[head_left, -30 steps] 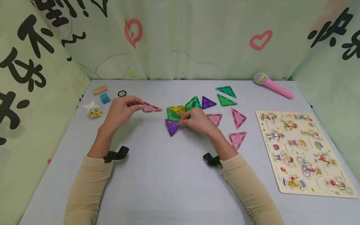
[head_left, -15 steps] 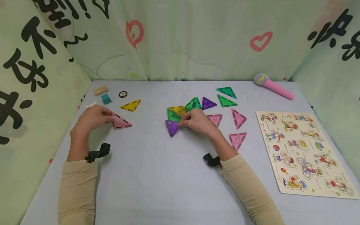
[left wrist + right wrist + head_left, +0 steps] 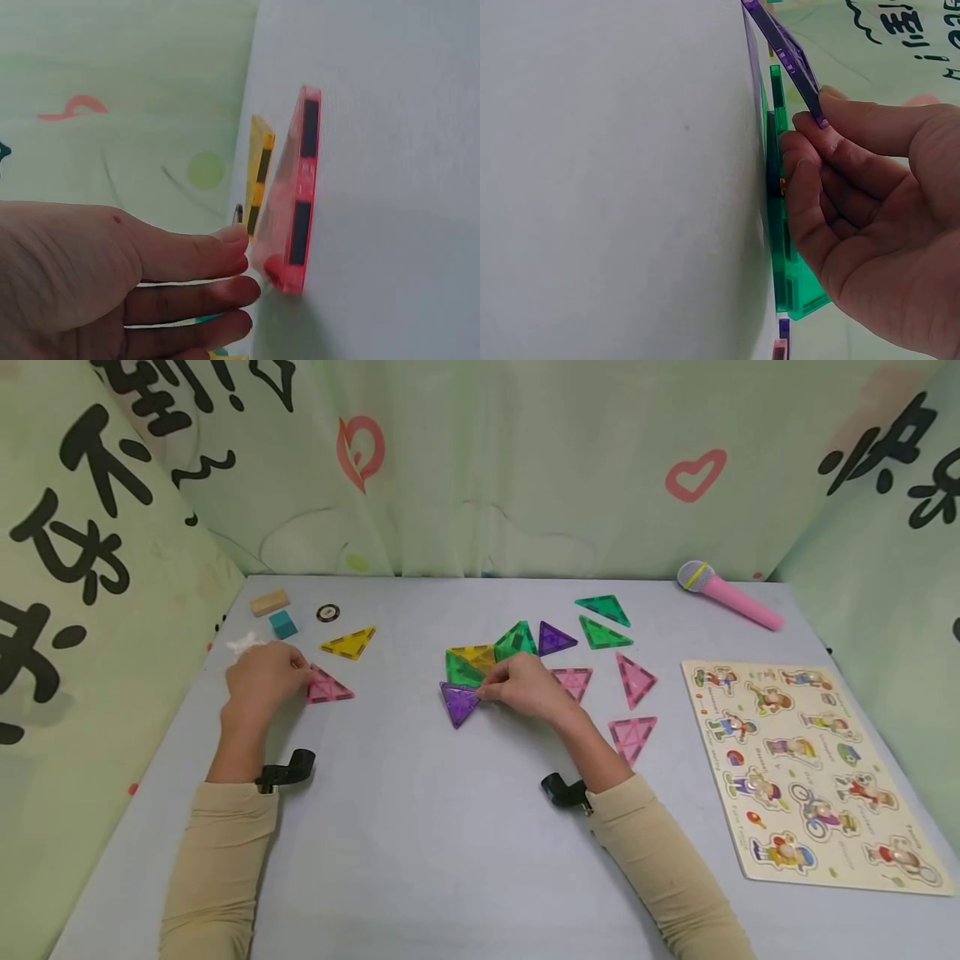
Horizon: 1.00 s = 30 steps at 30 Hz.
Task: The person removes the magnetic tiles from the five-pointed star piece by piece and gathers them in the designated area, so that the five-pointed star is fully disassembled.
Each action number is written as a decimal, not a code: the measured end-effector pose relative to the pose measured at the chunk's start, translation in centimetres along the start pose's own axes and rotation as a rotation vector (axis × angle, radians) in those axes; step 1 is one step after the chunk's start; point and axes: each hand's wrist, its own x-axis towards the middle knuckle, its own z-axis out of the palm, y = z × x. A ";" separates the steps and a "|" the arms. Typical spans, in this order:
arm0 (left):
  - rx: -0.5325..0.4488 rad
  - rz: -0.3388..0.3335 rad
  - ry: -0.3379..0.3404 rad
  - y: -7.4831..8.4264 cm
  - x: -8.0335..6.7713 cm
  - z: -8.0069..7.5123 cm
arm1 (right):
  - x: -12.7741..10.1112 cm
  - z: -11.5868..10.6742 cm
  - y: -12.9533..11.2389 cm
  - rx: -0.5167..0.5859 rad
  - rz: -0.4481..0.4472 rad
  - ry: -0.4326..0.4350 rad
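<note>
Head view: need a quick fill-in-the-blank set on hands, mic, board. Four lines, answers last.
The right hand pinches a tile coloured ____.
The left hand holds a triangle coloured ____.
The microphone has a ____ band across its head.
The board lies on the ____ side of the table.

Missing words: purple; pink; yellow; right.

Bare left hand: we see it pinching a translucent pink triangular plastic tile, dark-banded edge toward us
Behind pink tile: translucent yellow triangular plastic tile
Backdrop: pale green, printed
</note>
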 end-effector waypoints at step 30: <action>-0.527 0.347 -0.225 10.9 -1.1 5.5 | 0.0 0.7 -0.2 0.137 -0.047 0.024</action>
